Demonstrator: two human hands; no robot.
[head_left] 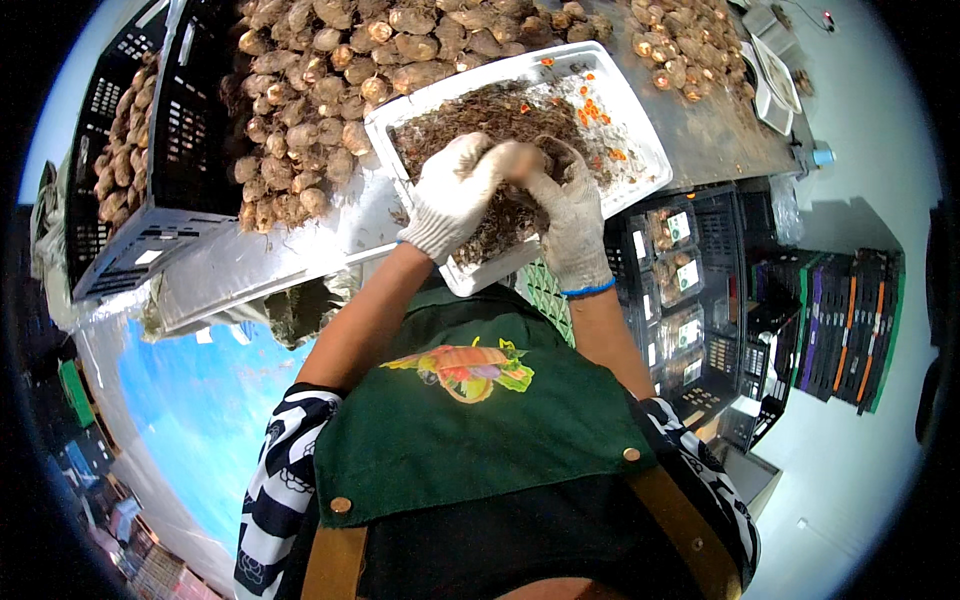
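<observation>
Both gloved hands, left hand (455, 197) and right hand (577, 222), have their fingers clamped on what looks like a root (524, 161), kinda blurry, right over the white tray (640, 150). Brown scraps (450, 125) litter that tray, and tons more roots (405, 47) are heaped beyond it on the worktop (705, 145).

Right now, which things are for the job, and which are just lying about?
Seem part of the job: left hand, right hand, white tray, brown scraps, piled brown roots.

Seem just lying about: clear packed boxes, dark stack with coloured edges.
</observation>
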